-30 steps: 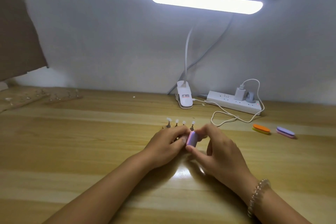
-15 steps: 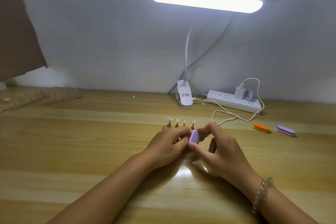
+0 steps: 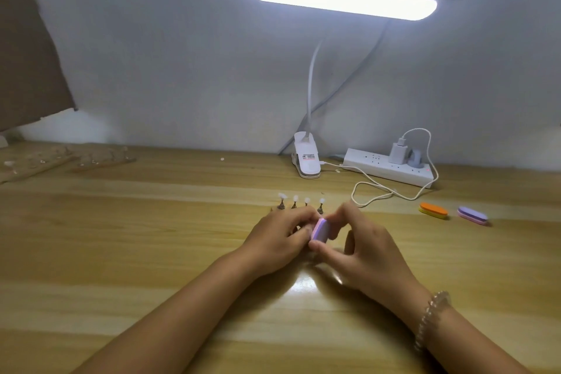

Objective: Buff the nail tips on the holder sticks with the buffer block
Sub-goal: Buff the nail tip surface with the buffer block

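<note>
Far left at the back: a couple of blurry wooden racks (image 3: 33, 161), too soft to make out properly.

Moving in: got the left hand (image 3: 277, 241) curled up tight, fingertips bunched right against the block. Probably pinching a holder stick in there, but can't actually see one, so no way to say for sure. Just behind those knuckles: a row of four tiny white plastic nail tips on short metal holder sticks (image 3: 295, 199), standing upright on the pale wooden table (image 3: 121, 252), not touched by either hand.

Dead centre: small pink-and-lilac foam buffer block (image 3: 320, 230), up on edge between the two hands. Pinched by the right hand (image 3: 367, 255), thumb along the near end and forefinger arched over the top, remaining fingers loosely bent and holding nothing.

For doing this bit well, would say: keep strokes short and light, brace both wrists on the table to kill any wobble, turn the stick rather than the block, and don't lean in hard or risk popping a tip off its stick. Also worth tilting the work toward the light to check the sheen.

Further right, well apart: flat orange oval buffer (image 3: 433, 211) and flat purple oval buffer (image 3: 473, 215), lying idle just in front of the white power strip (image 3: 379, 165).
</note>
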`<state>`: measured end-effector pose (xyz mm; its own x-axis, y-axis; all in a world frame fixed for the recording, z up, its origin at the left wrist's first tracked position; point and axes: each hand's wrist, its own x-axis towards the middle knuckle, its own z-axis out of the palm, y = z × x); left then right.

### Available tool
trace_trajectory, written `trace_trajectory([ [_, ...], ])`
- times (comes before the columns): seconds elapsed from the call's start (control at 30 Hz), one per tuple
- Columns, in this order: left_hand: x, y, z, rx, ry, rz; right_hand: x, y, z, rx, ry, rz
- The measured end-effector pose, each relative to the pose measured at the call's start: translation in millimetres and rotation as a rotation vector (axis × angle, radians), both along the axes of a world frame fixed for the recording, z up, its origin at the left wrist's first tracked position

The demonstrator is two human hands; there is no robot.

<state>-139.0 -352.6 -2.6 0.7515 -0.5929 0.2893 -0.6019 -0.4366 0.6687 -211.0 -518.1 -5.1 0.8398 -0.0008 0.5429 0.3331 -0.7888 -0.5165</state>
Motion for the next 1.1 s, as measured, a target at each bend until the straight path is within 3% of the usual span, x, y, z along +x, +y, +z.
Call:
trace_trajectory([
  [0.1, -1, -1, 0, 0.003, -0.006, -0.008, 3, -3, 3, 0.124, -0.042, -0.051],
  [0.27, -1, 0, -2, 0.014, -0.023, 0.000, 2, -3, -1, 0.085, 0.009, -0.010],
  [0.4, 0, -1, -1, -0.019, 0.006, -0.015, 6, -11, 3, 0.187, -0.023, -0.170],
  [0.53, 0, -1, -1, -0.007, -0.017, -0.008, -1, -1, 0, -0.030, -0.068, -0.120],
  [0.67, -3, 0, 0, -0.034, 0.016, -0.031, 2, -10, 3, 0.069, -0.073, -0.240],
  [0.83, -1, 0, -1, -0.014, -0.003, -0.004, -2, -1, 2, -0.052, -0.057, -0.166],
  [0.97, -2, 0, -2, -0.017, 0.005, -0.009, 0, -6, 4, 0.063, -0.080, -0.192],
  [1.1, 2, 1, -3, 0.004, -0.012, 0.021, -3, 2, 1, -0.076, -0.043, -0.131],
])
